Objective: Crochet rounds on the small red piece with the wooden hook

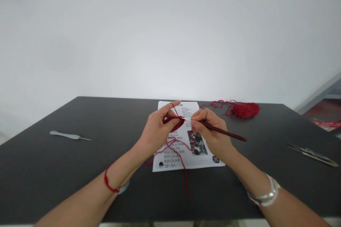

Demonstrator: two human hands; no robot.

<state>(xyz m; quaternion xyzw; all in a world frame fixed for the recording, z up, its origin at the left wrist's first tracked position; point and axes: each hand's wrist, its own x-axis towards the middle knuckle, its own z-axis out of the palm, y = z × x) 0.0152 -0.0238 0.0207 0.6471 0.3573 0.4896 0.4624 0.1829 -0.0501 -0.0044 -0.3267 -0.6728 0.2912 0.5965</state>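
My left hand (157,126) pinches a small dark red crochet piece (178,124), and a strand of red yarn runs over its raised index finger. In my right hand (210,127) is a crochet hook (226,133) with a dark reddish-brown handle, held like a pen. The hook's thin metal shaft points left and meets the top edge of the piece; its very tip is too small to make out. Loose red yarn (186,177) trails down from the piece across a printed pattern sheet (213,159) lying under both hands.
A red yarn ball (246,110) lies at the table's back right, its strand running left to the sheet. On the left lies a grey-handled crochet hook (65,135). A slim pointed tool (313,155) rests at the right of the black table (106,113), which meets a white wall.
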